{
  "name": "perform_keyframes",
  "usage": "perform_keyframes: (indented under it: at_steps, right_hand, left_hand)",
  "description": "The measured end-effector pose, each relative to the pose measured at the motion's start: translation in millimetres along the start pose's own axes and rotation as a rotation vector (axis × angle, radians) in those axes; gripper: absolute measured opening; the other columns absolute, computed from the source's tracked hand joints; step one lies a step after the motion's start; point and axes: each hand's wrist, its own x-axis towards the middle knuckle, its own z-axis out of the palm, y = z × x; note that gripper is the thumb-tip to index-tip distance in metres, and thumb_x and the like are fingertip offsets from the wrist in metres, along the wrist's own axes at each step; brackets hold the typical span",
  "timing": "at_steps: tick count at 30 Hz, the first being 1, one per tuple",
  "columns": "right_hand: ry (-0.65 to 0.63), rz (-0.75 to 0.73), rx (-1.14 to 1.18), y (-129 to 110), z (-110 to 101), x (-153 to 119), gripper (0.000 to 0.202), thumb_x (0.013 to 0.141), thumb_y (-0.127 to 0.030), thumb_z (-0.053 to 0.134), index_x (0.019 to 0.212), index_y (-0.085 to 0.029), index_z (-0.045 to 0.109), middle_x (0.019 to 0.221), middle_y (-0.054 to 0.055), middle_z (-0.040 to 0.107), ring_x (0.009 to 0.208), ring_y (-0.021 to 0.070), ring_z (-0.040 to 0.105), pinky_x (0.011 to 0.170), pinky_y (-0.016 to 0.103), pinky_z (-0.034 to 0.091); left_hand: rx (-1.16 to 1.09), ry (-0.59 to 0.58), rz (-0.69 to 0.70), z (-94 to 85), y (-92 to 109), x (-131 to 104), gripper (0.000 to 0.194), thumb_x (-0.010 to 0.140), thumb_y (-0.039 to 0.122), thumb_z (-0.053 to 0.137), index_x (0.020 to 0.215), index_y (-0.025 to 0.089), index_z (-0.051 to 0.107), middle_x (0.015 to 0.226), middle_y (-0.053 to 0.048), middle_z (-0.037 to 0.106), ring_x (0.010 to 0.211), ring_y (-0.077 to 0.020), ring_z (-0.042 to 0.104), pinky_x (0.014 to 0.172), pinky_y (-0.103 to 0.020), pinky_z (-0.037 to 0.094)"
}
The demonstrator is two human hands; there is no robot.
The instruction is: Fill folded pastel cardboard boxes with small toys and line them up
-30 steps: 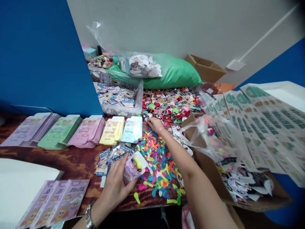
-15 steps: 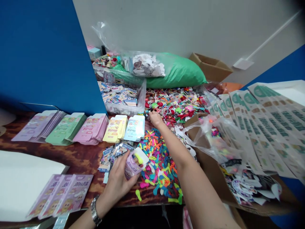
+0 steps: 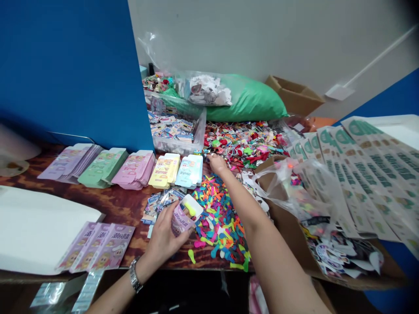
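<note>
In my left hand (image 3: 163,237) is a small open purple box (image 3: 181,224), tilted with its mouth up and to the right. A yellow balloon (image 3: 190,209) shows inside that box. My right hand (image 3: 217,164) reaches across to the near left edge of a heap of small trinkets and cords (image 3: 244,141). Its fingers are bent together there; whatever they grip is too small to make out. Loose coloured balloons (image 3: 218,218) cover the table between my arms. Printed cards (image 3: 155,207) lie just behind the left hand.
Flat box stacks in purple (image 3: 67,161), green (image 3: 103,168), pink (image 3: 134,170), yellow (image 3: 164,171) and blue (image 3: 189,171) line the back. Purple boxes (image 3: 111,247) lie front left. A clear bin (image 3: 199,131) holds cards. A cardboard box (image 3: 288,235) with stickers flanks my right arm.
The view has shifted, so the table's things sit further right and slightly higher. My left hand still holds the purple box, and the right hand stays at the trinket heap's edge.
</note>
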Motion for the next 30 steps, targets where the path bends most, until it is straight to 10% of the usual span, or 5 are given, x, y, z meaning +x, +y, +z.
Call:
perform_keyframes:
  at_steps: [7, 14, 21, 30]
  right_hand:
    - [0.193, 0.016, 0.236, -6.4, -11.2, -20.7, 0.026, 0.092, -0.017, 0.046, 0.108, -0.013, 0.065, 0.108, 0.013, 0.068, 0.095, 0.0208, 0.062, 0.086, 0.031, 0.046]
    - [0.297, -0.302, 0.919, -69.0, -52.3, -133.1, 0.024, 0.094, -0.034, 0.052, 0.104, -0.015, 0.062, 0.089, 0.004, 0.069, 0.073, 0.0133, 0.064, 0.064, 0.023, 0.05]
    - [0.43, -0.648, 0.56, -113.6, -60.5, -196.6, 0.015, 0.094, -0.024, 0.056, 0.104, -0.017, 0.065, 0.098, 0.007, 0.072, 0.089, 0.018, 0.066, 0.081, 0.031, 0.052]
    - [0.279, -0.434, 0.829, -104.1, -57.2, -213.5, 0.027, 0.094, -0.023, 0.055, 0.121, -0.021, 0.058, 0.109, 0.006, 0.067, 0.092, 0.0152, 0.065, 0.078, 0.026, 0.054]
  left_hand:
    - [-0.019, 0.064, -0.033, -2.2, -3.2, 1.0, 0.068, 0.076, 0.038, 0.07, 0.134, 0.017, 0.042, 0.127, -0.014, 0.058, 0.116, -0.0276, 0.058, 0.098, -0.043, 0.05]
    - [0.009, 0.151, -0.052, -1.2, -6.6, 6.6, 0.066, 0.077, 0.04, 0.071, 0.132, 0.016, 0.045, 0.124, -0.014, 0.06, 0.113, -0.0273, 0.059, 0.097, -0.042, 0.05]
    - [0.028, 0.172, 0.016, -0.9, 2.7, -0.3, 0.068, 0.078, 0.036, 0.069, 0.137, 0.015, 0.041, 0.127, -0.015, 0.058, 0.118, -0.0287, 0.056, 0.101, -0.044, 0.047]
    - [-0.015, 0.127, 0.134, -14.8, 9.7, -9.0, 0.088, 0.083, 0.037, 0.067, 0.152, 0.023, 0.015, 0.134, -0.016, 0.05, 0.121, -0.0275, 0.055, 0.094, -0.039, 0.051]
